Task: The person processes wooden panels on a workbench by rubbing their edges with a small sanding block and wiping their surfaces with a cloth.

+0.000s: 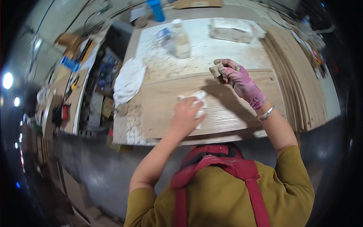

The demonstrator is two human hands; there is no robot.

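A wood-grain board [162,113] lies flat across the worktable in front of me. My left hand [184,115] is bare and presses a crumpled white cloth [201,99] onto the middle of it, fingers closed over the cloth. Above the board's far edge, my right hand [242,81] wears a pink fingerless-looking glove and pinches a small tan block [216,70] between thumb and fingers. What the block is made of cannot be told. The right hand casts a dark shadow over the wood.
Beyond the board stand a bottle of pale liquid [181,41] and a plastic-wrapped white package [231,30]. Long brown boards [295,83] are stacked at the right. Another white cloth [129,79] hangs at the left edge, and a blue cup [155,10] is at the back.
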